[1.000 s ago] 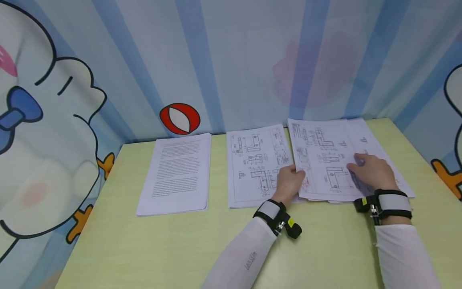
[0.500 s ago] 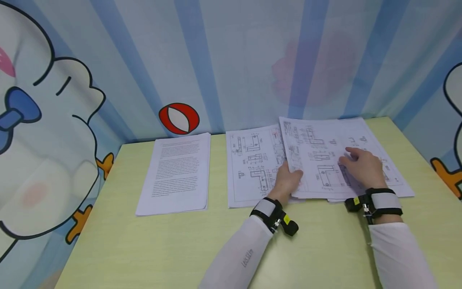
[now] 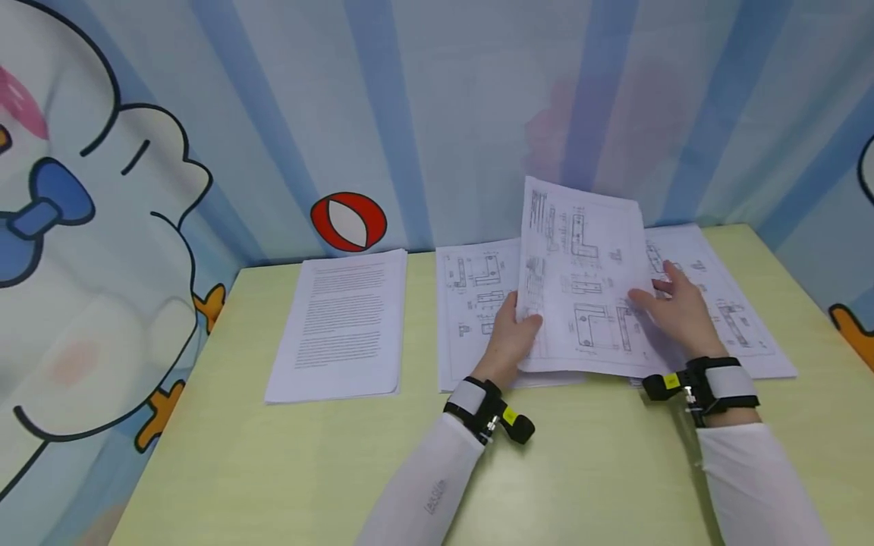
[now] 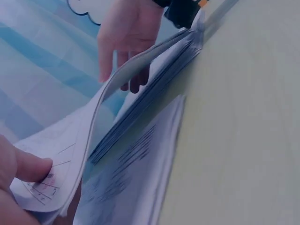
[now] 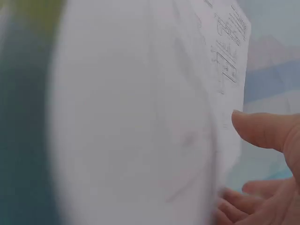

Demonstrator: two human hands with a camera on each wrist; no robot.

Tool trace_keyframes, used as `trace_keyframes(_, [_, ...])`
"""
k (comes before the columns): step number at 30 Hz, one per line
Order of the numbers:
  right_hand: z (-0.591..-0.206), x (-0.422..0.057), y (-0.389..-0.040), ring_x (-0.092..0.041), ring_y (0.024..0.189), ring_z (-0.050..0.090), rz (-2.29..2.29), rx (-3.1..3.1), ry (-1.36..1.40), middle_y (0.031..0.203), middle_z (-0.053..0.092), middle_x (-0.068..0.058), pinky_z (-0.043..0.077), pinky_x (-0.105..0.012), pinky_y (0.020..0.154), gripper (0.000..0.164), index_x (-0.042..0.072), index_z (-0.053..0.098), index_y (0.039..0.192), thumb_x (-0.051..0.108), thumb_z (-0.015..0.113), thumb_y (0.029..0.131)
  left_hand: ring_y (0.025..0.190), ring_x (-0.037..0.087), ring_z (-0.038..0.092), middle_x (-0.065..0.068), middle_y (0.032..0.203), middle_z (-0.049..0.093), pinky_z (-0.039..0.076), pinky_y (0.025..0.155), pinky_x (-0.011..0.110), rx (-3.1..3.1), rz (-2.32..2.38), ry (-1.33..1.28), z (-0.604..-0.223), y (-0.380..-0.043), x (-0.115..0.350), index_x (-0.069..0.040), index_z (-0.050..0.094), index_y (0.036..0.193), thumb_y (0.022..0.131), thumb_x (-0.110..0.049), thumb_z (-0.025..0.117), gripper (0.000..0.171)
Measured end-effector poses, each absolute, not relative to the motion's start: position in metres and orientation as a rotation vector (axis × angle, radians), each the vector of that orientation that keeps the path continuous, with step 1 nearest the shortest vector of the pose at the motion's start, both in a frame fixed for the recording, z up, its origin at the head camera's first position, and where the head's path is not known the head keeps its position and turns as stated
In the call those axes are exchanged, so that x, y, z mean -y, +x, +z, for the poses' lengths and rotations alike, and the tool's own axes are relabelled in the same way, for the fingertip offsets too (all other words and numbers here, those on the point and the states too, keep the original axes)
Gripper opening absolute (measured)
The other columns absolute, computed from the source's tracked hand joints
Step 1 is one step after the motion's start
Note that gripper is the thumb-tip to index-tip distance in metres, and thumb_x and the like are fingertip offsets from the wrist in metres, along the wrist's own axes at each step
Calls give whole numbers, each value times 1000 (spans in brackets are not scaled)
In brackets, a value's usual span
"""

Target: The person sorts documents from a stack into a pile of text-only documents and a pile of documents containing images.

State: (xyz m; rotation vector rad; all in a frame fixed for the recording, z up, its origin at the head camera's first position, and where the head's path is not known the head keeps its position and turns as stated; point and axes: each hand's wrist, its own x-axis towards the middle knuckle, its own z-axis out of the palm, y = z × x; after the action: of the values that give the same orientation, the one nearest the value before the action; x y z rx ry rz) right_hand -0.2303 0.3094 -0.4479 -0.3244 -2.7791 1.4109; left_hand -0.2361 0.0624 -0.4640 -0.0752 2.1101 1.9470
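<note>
My left hand (image 3: pixel 507 345) grips the left edge of a thin sheaf of drawing sheets (image 3: pixel 587 280), thumb on the printed face. The sheaf is raised and tilted, its far edge up against the curtain; in the left wrist view the sheaf (image 4: pixel 89 122) bends in a curve. At its right edge is my right hand (image 3: pixel 683 315), fingers loosely spread and thumb extended. The right wrist view shows that thumb (image 5: pixel 262 129) apart from the other fingers, beside the paper. Beneath lie a middle drawing stack (image 3: pixel 457 356), partly covered, and a right drawing stack (image 3: pixel 740 311).
A stack of text pages (image 3: pixel 341 326) lies on the left of the pale yellow table (image 3: pixel 273 470). A blue striped curtain (image 3: pixel 464 114) with cartoon figures hangs along the table's back edge.
The sheaf has come off the right stack, moved left and tilted up, its left edge in my left hand. The left hand has shifted left; more of the right stack shows.
</note>
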Motion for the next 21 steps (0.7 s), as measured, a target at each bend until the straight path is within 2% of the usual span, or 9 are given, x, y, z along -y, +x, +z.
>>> trace_keyframes(2, [-444,-299,-230,-49,127,50,1487,2775,-338,151,34,-36,48,-56,98,90,7,3,160,52,50,98,110,12,58,-7,120,62,45,103,38,-2126,1960,-62,-460,-237,-50,-30,43,144,99,-21,55,48])
trace_keyframes(5, [-438,-278,-229,-24,104,66,1633,2694,-319,144,47,-27,57,-36,81,85,15,11,161,52,53,97,104,11,61,-7,116,64,47,99,36,-2157,1989,-26,-453,-236,-30,-31,43,143,99,-23,57,47])
trace_keyframes(7, [-434,-262,-227,-8,87,68,1705,2632,-269,135,56,-20,57,-26,71,75,19,17,160,48,52,99,101,10,62,-6,113,65,48,95,33,-2170,2022,12,-450,-235,-16,-32,44,140,98,-23,58,45])
trace_keyframes(9, [-430,-246,-225,0,81,67,1760,2560,-212,133,59,-19,57,-23,68,69,20,19,159,42,51,102,96,11,63,-4,109,66,49,90,31,-2197,2050,53,-448,-233,-1,-31,46,136,99,-24,58,40])
trace_keyframes(14, [-428,-211,-221,-2,76,69,1806,2507,-78,123,64,-23,58,-25,65,54,14,30,154,32,46,105,83,14,62,3,102,65,49,73,26,-2282,2097,-19,-448,-228,36,-24,57,127,101,-29,55,27])
trace_keyframes(21, [-452,-186,-228,-9,74,69,1806,2655,-218,117,67,-22,57,-26,63,47,8,45,144,28,52,103,74,12,60,7,98,66,49,64,21,-2429,1958,-274,-456,-230,66,-7,68,121,94,-21,66,31])
